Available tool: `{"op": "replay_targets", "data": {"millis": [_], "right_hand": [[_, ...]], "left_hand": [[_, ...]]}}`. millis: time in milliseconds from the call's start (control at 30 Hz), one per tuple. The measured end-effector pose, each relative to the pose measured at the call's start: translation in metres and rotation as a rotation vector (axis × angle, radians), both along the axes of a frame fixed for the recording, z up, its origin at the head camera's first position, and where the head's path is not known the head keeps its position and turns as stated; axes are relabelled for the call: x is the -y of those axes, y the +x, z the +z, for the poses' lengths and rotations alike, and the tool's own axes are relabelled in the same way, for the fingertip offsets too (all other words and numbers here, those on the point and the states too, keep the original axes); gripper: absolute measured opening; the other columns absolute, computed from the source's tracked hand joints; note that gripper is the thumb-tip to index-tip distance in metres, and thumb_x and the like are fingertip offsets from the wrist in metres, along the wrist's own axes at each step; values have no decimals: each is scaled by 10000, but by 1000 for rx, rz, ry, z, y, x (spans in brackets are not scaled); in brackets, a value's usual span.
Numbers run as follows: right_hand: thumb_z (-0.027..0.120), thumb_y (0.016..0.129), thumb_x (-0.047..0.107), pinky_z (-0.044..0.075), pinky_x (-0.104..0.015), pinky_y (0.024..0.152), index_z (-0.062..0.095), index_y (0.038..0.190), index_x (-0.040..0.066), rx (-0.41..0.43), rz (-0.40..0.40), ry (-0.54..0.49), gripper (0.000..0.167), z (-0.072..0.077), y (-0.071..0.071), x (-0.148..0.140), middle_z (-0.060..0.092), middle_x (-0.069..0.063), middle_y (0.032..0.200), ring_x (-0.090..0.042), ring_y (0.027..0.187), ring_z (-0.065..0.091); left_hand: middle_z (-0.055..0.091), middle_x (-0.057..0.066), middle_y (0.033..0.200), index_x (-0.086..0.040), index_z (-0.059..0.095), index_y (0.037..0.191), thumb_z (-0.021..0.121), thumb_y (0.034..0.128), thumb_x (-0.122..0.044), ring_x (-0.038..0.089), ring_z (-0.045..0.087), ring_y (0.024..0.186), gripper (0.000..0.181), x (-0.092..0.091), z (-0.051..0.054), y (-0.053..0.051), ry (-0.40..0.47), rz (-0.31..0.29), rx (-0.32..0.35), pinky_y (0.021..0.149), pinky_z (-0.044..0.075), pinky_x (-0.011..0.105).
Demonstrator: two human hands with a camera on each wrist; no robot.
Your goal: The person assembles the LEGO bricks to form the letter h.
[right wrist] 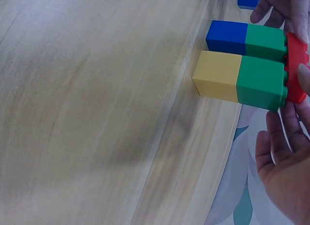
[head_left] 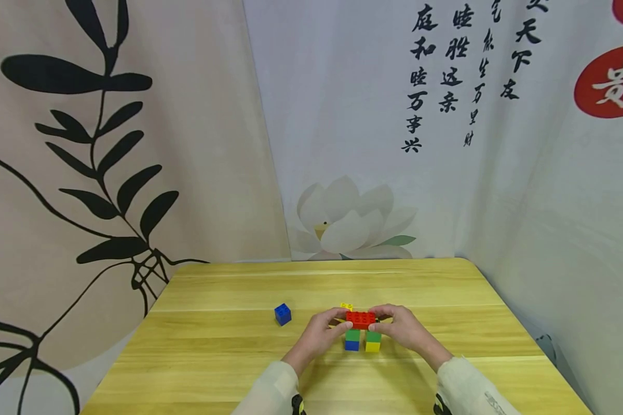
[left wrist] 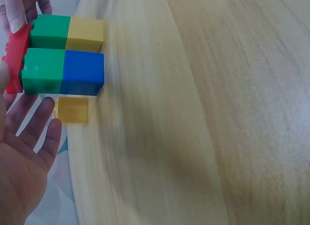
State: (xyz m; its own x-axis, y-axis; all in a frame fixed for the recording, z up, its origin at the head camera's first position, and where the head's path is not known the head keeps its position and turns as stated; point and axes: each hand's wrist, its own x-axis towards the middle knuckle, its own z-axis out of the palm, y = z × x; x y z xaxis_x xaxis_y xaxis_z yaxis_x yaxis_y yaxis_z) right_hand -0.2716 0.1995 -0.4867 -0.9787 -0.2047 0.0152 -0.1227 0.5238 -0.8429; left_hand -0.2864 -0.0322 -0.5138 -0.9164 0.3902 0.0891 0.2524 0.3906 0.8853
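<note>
On the counter (head_left: 213, 357), a green-on-blue stack (head_left: 352, 340) and a green-on-yellow stack (head_left: 373, 341) stand side by side under the red brick (head_left: 360, 320), whose ends the left hand (head_left: 319, 335) and right hand (head_left: 401, 328) each pinch. Studs showing beneath it in the wrist views suggest it is not fully seated, so keep it level, align it and press both ends evenly without tipping either stack. Farther off, the blue brick (head_left: 282, 314) is cut off in the right wrist view, and the yellow brick (head_left: 346, 306) is mostly hidden behind the red one in the head view.
</note>
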Motion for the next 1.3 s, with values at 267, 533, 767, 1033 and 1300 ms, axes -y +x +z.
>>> {"op": "replay_targets", "data": {"millis": [267,533,767,1033,1300], "right_hand": [[765,883,229,507,-432,836,687,1218,77,-4,6,3,376,-2,0,-1,669,-17,1102,-223,1033,588],[765,882,238,511,-398,817,691,1218,85,-44,24,13,377,-6,0,-4,666,-11,1112,-225,1042,584],[752,893,263,492,-375,789,691,1224,92,-71,51,28,377,-9,-3,-5,660,-9,1108,-216,1032,578],[738,905,267,488,-370,783,682,1236,81,-74,60,32,384,-9,-1,-5,660,-14,1112,-220,1034,579],[737,906,279,495,-367,788,667,1258,59,-71,59,30,421,-9,0,-3,662,-26,1129,-236,1051,585]], "left_hand": [[658,-19,1214,-172,628,1317,627,971,-378,199,603,1071,402,0,1,1,-12,4,24,905,523,436],[668,-4,1198,-131,628,1321,646,970,-345,187,613,1029,411,-1,1,1,-41,-2,-4,860,538,395],[666,2,1193,-130,632,1313,648,972,-342,202,609,1029,402,-1,1,0,-34,-1,5,855,534,411],[668,-26,1144,-165,657,1235,660,966,-337,195,608,1017,319,-1,3,1,-29,-1,11,844,536,406],[658,-3,1147,-162,619,1322,658,970,-330,203,603,1016,392,-1,0,1,-13,-12,19,836,537,399]]}}
